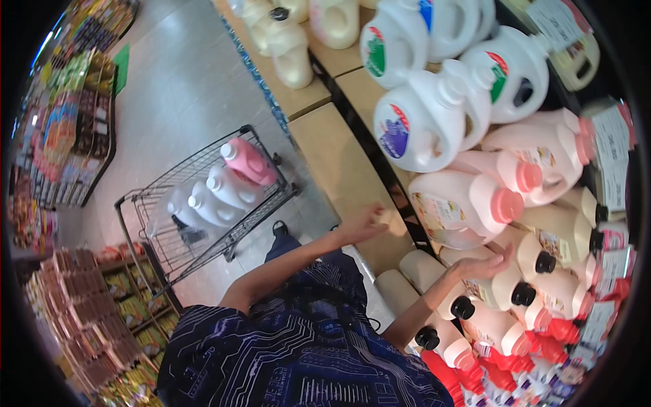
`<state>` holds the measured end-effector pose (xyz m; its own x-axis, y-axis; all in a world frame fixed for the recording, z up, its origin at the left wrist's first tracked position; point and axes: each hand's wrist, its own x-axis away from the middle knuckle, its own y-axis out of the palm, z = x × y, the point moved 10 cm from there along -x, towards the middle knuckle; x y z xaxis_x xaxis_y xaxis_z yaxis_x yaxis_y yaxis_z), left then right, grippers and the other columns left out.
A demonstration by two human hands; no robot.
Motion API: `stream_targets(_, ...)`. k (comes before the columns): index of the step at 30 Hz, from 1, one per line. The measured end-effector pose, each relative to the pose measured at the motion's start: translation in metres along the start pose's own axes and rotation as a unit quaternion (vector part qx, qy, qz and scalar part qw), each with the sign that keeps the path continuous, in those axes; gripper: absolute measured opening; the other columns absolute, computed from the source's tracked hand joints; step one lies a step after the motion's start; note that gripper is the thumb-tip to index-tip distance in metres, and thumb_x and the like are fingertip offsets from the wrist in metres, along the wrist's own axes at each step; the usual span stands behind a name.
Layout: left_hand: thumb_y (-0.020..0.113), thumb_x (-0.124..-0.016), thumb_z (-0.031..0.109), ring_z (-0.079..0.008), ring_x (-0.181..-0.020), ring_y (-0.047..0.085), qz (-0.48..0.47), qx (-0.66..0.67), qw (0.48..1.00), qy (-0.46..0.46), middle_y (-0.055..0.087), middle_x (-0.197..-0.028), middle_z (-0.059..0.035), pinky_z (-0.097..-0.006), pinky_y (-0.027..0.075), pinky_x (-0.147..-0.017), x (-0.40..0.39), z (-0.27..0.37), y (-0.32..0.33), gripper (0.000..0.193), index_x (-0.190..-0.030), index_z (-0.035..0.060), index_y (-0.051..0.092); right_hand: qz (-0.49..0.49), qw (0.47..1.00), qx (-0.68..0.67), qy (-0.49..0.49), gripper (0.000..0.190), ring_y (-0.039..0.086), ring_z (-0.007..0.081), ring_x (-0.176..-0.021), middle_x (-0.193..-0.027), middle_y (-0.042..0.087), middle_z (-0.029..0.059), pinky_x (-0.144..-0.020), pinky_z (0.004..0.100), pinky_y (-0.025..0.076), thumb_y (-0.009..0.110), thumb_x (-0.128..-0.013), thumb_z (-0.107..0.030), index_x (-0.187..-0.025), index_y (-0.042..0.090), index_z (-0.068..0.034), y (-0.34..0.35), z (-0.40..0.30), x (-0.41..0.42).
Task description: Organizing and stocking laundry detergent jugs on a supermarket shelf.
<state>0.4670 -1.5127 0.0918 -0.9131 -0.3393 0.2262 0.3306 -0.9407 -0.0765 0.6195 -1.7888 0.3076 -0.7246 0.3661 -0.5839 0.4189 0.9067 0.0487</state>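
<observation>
My left hand (365, 224) is above the bare brown shelf top (330, 157), slightly blurred, its fingers loosely curled and nothing seen in them. Over the cream jugs stretches my right hand (483, 263), palm partly turned up, fingers out and holding nothing; whether it touches a jug is not clear. Just beyond it lies a pale pink jug (447, 206) with a coral cap. Cream jugs with black caps (511, 249) are packed below and around that hand. Farther up, a white jug with a purple label (422, 119) leans among other white jugs.
To my left stands a wire shopping cart (203, 152) holding a pink bottle (249, 160) and several white jugs (229, 188). Stacked goods (86, 305) rise at lower left. Price cards (610, 152) line the right side. Red-capped bottles (496, 374) crowd the lower right.
</observation>
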Motion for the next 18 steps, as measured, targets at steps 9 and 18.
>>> stream_targets(9,0.073,-0.082,0.031,-0.019,-0.078,0.069,0.305,-0.042,0.946,-0.101,0.07,-0.096,-0.0141,-0.0317,0.054,-0.071,0.163,-0.141,-0.278,0.044,-0.11,-0.0019,0.063,-0.45,0.889,-0.088,0.024,0.039,0.059,0.0319,-0.111,-0.116,0.062,0.0192,-0.1,0.0427,0.044,0.058,-0.093,-0.024,-0.119,0.058,0.005,0.197,-0.056,0.256)
stream_targets(18,0.067,-0.088,0.018,-0.0191,-0.079,0.069,0.381,0.051,0.907,-0.175,0.071,-0.093,-0.0163,-0.032,0.055,-0.068,0.216,-0.216,-0.426,0.033,-0.107,-0.0079,0.063,-0.731,0.654,0.073,0.181,0.067,0.058,0.0336,-0.112,-0.116,0.063,0.0206,-0.099,0.0349,0.041,0.031,-0.102,-0.056,-0.12,0.059,0.003,0.377,-0.02,0.637)
